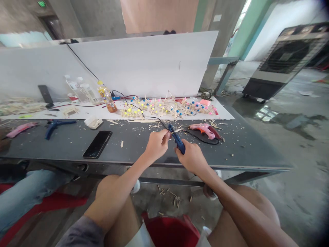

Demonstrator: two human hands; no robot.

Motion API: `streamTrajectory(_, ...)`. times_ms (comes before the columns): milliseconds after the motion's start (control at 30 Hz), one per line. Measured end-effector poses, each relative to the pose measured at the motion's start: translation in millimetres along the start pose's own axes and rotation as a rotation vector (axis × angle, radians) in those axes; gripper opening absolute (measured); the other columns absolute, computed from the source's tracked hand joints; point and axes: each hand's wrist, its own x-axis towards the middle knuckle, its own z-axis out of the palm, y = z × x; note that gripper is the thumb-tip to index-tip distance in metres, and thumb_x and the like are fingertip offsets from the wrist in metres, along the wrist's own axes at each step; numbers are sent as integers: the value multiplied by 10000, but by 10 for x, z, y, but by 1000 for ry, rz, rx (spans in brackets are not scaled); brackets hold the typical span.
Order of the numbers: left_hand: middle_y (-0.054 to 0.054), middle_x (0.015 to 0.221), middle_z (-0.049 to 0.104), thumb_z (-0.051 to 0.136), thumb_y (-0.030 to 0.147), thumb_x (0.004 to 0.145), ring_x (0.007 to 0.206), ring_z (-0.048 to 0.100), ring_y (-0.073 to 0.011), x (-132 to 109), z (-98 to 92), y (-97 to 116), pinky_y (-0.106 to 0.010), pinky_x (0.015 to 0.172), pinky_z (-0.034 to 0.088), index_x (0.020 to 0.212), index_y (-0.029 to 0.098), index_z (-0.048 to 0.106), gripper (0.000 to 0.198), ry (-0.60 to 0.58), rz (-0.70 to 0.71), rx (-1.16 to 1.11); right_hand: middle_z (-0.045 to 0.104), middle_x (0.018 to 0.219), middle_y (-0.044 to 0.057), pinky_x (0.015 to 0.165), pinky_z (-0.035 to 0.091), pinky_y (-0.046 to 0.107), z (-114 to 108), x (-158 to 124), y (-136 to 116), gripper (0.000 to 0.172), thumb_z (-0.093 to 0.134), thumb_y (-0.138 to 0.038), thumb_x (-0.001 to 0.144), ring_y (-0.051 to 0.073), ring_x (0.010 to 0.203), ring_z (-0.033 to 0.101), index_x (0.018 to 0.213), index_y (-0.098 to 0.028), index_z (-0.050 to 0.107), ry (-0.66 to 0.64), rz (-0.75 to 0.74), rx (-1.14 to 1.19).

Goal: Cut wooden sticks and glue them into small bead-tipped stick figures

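Observation:
My right hand (pixel 192 155) is wrapped round a dark blue cutter (pixel 179 142), its head pointing up and away from me. A thin pale wooden stick (pixel 176 130) crosses the cutter's head. My left hand (pixel 157 144) pinches the stick's left end between thumb and fingers, close beside the cutter. Both hands are just above the dark grey table. To the right of my hands a pink glue gun (pixel 204 130) lies on the table. Behind them, many small wooden sticks with yellow, blue and pink bits (pixel 156 107) are heaped on a white board.
A black phone (pixel 97 144), a white case (pixel 93 122) and a blue glue gun (pixel 57 127) lie on the left. A drink bottle (pixel 107 97) stands behind. Wood scraps dot the table (pixel 244 156). Another person's leg (pixel 33 195) is at left.

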Motion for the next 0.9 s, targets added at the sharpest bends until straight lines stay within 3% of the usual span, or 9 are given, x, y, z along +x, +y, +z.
streamTrajectory(233, 60, 465, 392, 453, 415, 950, 349, 427, -90, -3, -53, 128, -229, 416, 299, 690, 181, 506, 353, -163, -334, -478, 699, 740, 76, 589, 298, 292, -21, -16, -5, 157, 535, -330, 902, 231, 683, 651, 936, -194, 606, -17, 17, -88)
streamTrajectory(400, 78, 494, 319, 479, 454, 939, 328, 388, -70, -14, -43, 101, -219, 379, 265, 701, 181, 501, 362, -212, -399, -659, 700, 732, 81, 585, 290, 296, -37, -26, -24, 139, 519, -310, 906, 236, 674, 648, 937, -200, 598, -21, 26, -132)
streamTrajectory(500, 65, 497, 351, 422, 428, 967, 354, 415, -84, -31, -27, 67, -226, 411, 294, 707, 184, 499, 364, -179, -328, -504, 702, 740, 82, 590, 292, 295, -44, -13, -22, 143, 529, -316, 899, 239, 684, 646, 935, -201, 607, -32, 38, -127)
streamTrajectory(700, -46, 680, 612, 405, 279, 973, 559, 560, -153, -41, 38, -33, -254, 537, 333, 809, 183, 561, 246, 9, 143, 191, 700, 746, 67, 603, 306, 286, -42, 1, 14, 161, 530, -339, 900, 220, 696, 641, 864, -207, 614, -48, 20, -10)
streamTrajectory(800, -30, 598, 583, 392, 249, 967, 493, 523, -140, -23, 61, -41, -252, 517, 311, 754, 186, 536, 264, 12, 129, 175, 696, 736, 63, 597, 299, 287, -38, -8, 25, 156, 536, -340, 897, 218, 685, 639, 867, -205, 609, -33, 11, 1)
streamTrajectory(900, 14, 472, 492, 395, 316, 974, 415, 467, -118, -13, 46, 16, -237, 490, 315, 691, 190, 511, 331, -39, -39, -50, 696, 736, 68, 594, 293, 290, -48, -22, 27, 161, 530, -341, 900, 221, 678, 638, 902, -201, 610, -26, 11, -34)
